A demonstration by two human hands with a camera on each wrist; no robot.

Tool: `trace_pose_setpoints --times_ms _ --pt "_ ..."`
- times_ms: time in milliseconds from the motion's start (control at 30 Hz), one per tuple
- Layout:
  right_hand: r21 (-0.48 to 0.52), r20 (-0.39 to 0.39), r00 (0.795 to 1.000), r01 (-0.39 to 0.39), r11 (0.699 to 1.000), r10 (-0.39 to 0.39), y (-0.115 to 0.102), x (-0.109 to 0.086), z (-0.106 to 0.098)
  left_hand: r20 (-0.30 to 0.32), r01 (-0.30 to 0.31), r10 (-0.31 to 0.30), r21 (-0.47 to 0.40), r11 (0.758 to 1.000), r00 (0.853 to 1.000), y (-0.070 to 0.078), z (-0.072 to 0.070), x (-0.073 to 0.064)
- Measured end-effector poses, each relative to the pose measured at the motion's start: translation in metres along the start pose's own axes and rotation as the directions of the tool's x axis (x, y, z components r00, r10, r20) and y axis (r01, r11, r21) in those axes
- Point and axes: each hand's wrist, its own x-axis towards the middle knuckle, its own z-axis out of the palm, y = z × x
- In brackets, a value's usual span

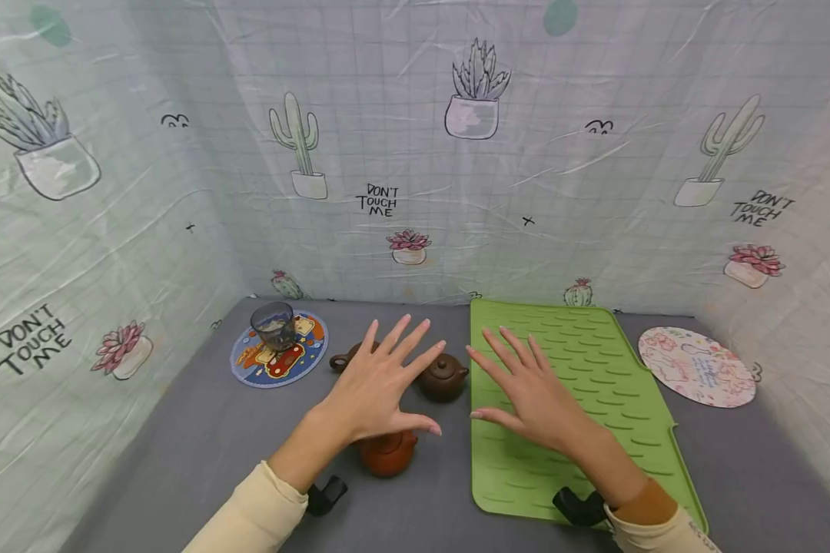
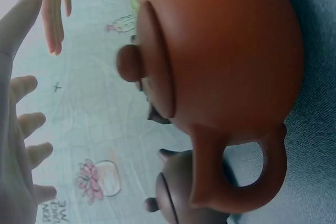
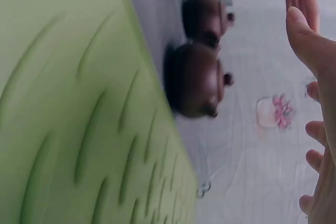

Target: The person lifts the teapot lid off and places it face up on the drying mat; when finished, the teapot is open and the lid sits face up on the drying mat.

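Note:
My left hand [image 1: 380,384] hovers over the teapots with its fingers spread and holds nothing. Below it stands an orange-red clay teapot [image 1: 387,455], partly covered by the hand in the head view; its lid and loop handle show large in the left wrist view. A dark brown teapot [image 1: 443,378] stands just past the left thumb and fingers. Another brown teapot [image 1: 339,362] is mostly hidden behind the left fingers. My right hand [image 1: 536,392], fingers also spread, hangs above the green ridged mat [image 1: 622,415] and touches nothing.
At the back left, a dark see-through cup [image 1: 273,326] stands on a round blue patterned mat [image 1: 249,376]. A pink floral round mat [image 1: 698,367] lies at the right. Printed curtains [image 1: 526,177] enclose the grey table [image 1: 180,445] at the back and sides.

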Motion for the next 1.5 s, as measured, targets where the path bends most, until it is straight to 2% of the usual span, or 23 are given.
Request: trace_pose_setpoints --times_ms 167,400,600,733,1033,1233,1333,1500 --pt "0.028 -0.024 0.998 0.051 0.998 -0.051 -0.016 0.005 -0.004 -0.025 0.016 -0.016 -0.026 1.000 1.000 0.002 -0.011 -0.011" --pt "0.109 -0.066 0.989 0.140 0.984 -0.134 -0.048 0.011 0.004 -0.066 0.058 -0.065 -0.106 0.993 0.996 0.000 -0.018 -0.038" --pt "0.160 -0.091 0.977 0.208 0.965 -0.195 -0.070 0.015 0.019 -0.152 0.105 -0.135 -0.190 0.976 0.979 -0.002 -0.015 -0.065" --pt "0.176 -0.102 0.969 0.239 0.955 -0.224 -0.082 0.017 0.028 -0.169 0.143 -0.187 -0.243 0.959 0.968 -0.001 -0.012 -0.081" --pt "0.163 -0.123 0.951 0.302 0.939 -0.285 -0.100 0.019 0.044 -0.080 0.290 -0.327 -0.300 0.909 0.942 0.005 0.001 -0.106" --pt "0.170 -0.113 0.950 0.308 0.936 -0.292 -0.104 0.016 0.051 0.012 0.372 -0.395 -0.364 0.854 0.919 0.012 0.015 -0.113" --pt "0.180 -0.118 0.945 0.322 0.930 -0.304 -0.105 0.015 0.054 0.029 0.370 -0.391 -0.392 0.842 0.920 0.016 0.021 -0.115" --pt "0.175 -0.157 0.936 0.339 0.924 -0.314 -0.107 0.014 0.060 0.030 0.332 -0.350 -0.409 0.850 0.936 0.019 0.028 -0.115"
